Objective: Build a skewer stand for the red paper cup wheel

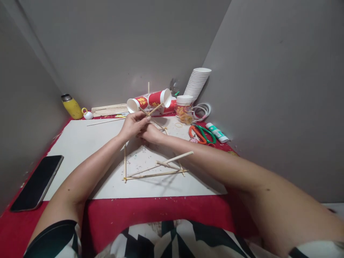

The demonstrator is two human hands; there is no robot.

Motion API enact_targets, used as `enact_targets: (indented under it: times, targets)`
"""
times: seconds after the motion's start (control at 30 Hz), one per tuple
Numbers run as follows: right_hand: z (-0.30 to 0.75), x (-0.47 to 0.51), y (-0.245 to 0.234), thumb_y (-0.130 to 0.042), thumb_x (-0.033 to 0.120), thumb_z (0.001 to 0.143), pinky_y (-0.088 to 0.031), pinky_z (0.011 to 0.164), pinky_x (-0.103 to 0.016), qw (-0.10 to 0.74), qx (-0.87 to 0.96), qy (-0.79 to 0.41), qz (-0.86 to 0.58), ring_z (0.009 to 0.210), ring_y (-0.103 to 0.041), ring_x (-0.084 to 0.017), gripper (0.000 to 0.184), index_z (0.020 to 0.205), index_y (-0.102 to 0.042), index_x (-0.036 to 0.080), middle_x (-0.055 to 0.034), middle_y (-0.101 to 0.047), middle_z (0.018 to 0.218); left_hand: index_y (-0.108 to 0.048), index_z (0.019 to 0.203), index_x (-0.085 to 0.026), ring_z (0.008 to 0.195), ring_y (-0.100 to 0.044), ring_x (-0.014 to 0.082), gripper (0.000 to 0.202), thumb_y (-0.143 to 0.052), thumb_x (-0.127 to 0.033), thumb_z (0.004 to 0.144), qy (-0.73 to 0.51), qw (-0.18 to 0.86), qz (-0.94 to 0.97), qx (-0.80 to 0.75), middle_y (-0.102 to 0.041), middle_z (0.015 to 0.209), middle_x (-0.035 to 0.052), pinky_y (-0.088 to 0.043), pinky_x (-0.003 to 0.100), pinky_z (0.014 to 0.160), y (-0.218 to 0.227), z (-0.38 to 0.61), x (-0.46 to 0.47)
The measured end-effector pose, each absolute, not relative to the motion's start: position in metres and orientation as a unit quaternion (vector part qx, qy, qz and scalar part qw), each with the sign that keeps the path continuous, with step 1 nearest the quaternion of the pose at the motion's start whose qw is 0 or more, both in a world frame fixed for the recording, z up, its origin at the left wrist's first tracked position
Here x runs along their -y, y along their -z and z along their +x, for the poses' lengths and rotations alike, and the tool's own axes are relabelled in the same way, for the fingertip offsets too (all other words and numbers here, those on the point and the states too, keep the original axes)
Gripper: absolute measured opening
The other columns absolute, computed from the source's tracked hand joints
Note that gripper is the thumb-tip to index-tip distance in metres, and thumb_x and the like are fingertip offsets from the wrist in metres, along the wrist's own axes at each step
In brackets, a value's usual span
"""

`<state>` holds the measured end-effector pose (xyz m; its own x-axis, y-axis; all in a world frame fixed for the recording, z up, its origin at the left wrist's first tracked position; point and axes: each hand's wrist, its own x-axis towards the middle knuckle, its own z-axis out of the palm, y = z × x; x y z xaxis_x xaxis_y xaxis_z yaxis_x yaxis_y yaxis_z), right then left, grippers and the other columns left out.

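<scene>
My left hand (133, 125) pinches thin wooden sticks (156, 109) where they cross, its thumb and fingers pressed together. Just below and touching it, my right hand (152, 134) has bent fingers, largely hidden behind the left hand. The sticks belong to a wooden stick frame (156, 175) that reaches toward me over the white board. Small yellowish bands bind its near corners, and one loose-ended stick (178, 157) slants upward at the right. Right behind my hands lie two red-and-white paper cups (156, 99), end to end with their open rims outward.
On the white board (80, 143) over the red tablecloth (161, 211) lie scraps. A phone (37, 182) is at left; a yellow bottle (72, 107) and wooden sticks (109, 109) at back. Stacked cups (197, 82), rubber bands (185, 117), scissors (201, 134) and a tube (217, 132) sit right.
</scene>
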<state>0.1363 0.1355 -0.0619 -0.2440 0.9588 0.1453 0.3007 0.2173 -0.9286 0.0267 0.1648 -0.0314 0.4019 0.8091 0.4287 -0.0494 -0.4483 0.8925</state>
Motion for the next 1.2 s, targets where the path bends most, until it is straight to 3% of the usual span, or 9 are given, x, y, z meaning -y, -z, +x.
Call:
enact_targets:
  times: [0.07, 0.17, 0.27, 0.37, 0.57, 0.73, 0.9, 1.2]
  targets:
    - [0.154, -0.113, 0.05, -0.062, 0.007, 0.079, -0.044, 0.049, -0.025, 0.372, 0.679, -0.412, -0.48, 0.048, -0.053, -0.012, 0.014, 0.066, -0.064, 0.013, 0.0005, -0.058, 0.053, -0.072, 0.078, -0.014, 0.067, -0.059, 0.0141, 0.025, -0.075, -0.038, 0.072, -0.477, 0.453, 0.707, -0.259, -0.068, 0.07, 0.0005, -0.045, 0.025, 0.067, 0.033, 0.026, -0.167]
    - [0.187, -0.082, 0.026, -0.062, 0.016, 0.079, -0.046, 0.054, -0.024, 0.378, 0.686, -0.375, -0.496, 0.053, -0.058, -0.012, 0.009, 0.075, -0.07, 0.014, 0.0004, -0.063, 0.06, -0.072, 0.079, -0.014, 0.068, -0.058, 0.0137, 0.027, -0.075, -0.041, 0.074, -0.472, 0.455, 0.714, -0.248, -0.067, 0.071, 0.001, -0.044, 0.025, 0.067, 0.035, 0.027, -0.169]
    - [0.224, -0.072, 0.005, -0.065, 0.024, 0.08, -0.047, 0.053, -0.023, 0.446, 0.648, -0.31, -0.535, 0.055, -0.06, -0.011, 0.011, 0.078, -0.072, 0.015, -0.0014, -0.067, 0.066, -0.073, 0.081, -0.014, 0.07, -0.058, 0.0142, 0.03, -0.075, -0.043, 0.074, -0.474, 0.461, 0.711, -0.239, -0.068, 0.073, 0.0017, -0.045, 0.026, 0.069, 0.036, 0.028, -0.169]
    - [0.252, -0.089, -0.004, -0.067, 0.02, 0.081, -0.045, 0.05, -0.02, 0.494, 0.574, -0.294, -0.584, 0.053, -0.057, -0.008, 0.008, 0.076, -0.071, 0.014, -0.0026, -0.068, 0.068, -0.073, 0.082, -0.014, 0.07, -0.058, 0.0137, 0.03, -0.076, -0.043, 0.074, -0.479, 0.471, 0.703, -0.234, -0.068, 0.073, 0.0015, -0.045, 0.026, 0.07, 0.036, 0.029, -0.169]
    - [0.257, -0.158, 0.014, -0.072, 0.009, 0.077, -0.046, 0.052, -0.02, 0.416, 0.543, -0.388, -0.617, 0.055, -0.057, -0.01, 0.011, 0.068, -0.067, 0.013, -0.0017, -0.064, 0.059, -0.076, 0.085, -0.014, 0.07, -0.059, 0.0138, 0.031, -0.077, -0.043, 0.074, -0.479, 0.457, 0.711, -0.24, -0.071, 0.076, 0.0027, -0.045, 0.026, 0.07, 0.032, 0.027, -0.166]
    - [0.238, -0.191, 0.033, -0.074, 0.007, 0.074, -0.031, 0.039, -0.016, 0.379, 0.561, -0.46, -0.574, 0.044, -0.043, -0.005, 0.01, 0.078, -0.067, 0.013, 0.002, -0.06, 0.058, -0.078, 0.086, -0.016, 0.071, -0.061, 0.0147, 0.031, -0.077, -0.045, 0.074, -0.481, 0.44, 0.719, -0.243, -0.073, 0.078, 0.0037, -0.048, 0.027, 0.07, 0.029, 0.026, -0.164]
    - [0.226, -0.207, 0.049, -0.071, 0.013, 0.079, -0.022, 0.034, -0.016, 0.38, 0.551, -0.513, -0.538, 0.039, -0.031, -0.004, 0.009, 0.076, -0.063, 0.015, 0.0089, -0.038, 0.044, -0.078, 0.091, -0.017, 0.076, -0.065, 0.0165, 0.034, -0.076, -0.047, 0.074, -0.479, 0.446, 0.718, -0.237, -0.075, 0.084, 0.0052, -0.051, 0.028, 0.074, 0.03, 0.027, -0.164]
    - [0.215, -0.221, 0.058, -0.07, 0.013, 0.082, -0.033, 0.04, -0.015, 0.4, 0.517, -0.572, -0.496, 0.044, -0.039, -0.004, 0.017, 0.073, -0.056, 0.015, 0.006, -0.051, 0.053, -0.077, 0.091, -0.016, 0.076, -0.065, 0.0162, 0.027, -0.074, -0.04, 0.077, -0.483, 0.448, 0.717, -0.228, -0.076, 0.084, 0.0052, -0.051, 0.029, 0.076, 0.035, 0.026, -0.166]
